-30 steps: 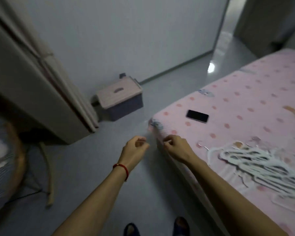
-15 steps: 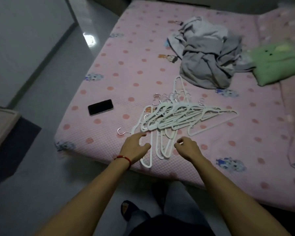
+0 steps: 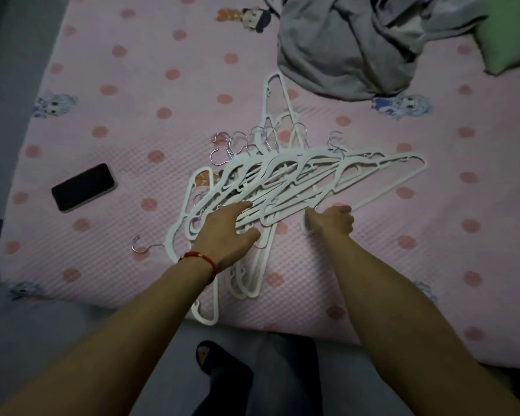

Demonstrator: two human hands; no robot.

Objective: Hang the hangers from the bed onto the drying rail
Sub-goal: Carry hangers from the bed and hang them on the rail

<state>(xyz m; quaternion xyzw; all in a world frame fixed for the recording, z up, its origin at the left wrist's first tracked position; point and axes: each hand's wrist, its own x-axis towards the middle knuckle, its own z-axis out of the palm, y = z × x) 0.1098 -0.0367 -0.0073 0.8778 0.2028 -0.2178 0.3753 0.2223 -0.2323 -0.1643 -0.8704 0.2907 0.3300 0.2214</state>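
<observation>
Bed (image 3: pixel 150 94) | hangers (image 3: pixel 285 181) piled, hooks pointing away | both hands on pile

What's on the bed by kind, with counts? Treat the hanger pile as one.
Pile of white hangers: 1 (tangled, single hangers uncountable)
Black phone: 1
Grey clothes heap: 1
Green pillow: 1
Total: 4

Both forearms are bare, without sleeves. The left wrist wears a thin red string bracelet (image 3: pixel 199 258). Below, one foot is in a dark slipper (image 3: pixel 222 366).
</observation>
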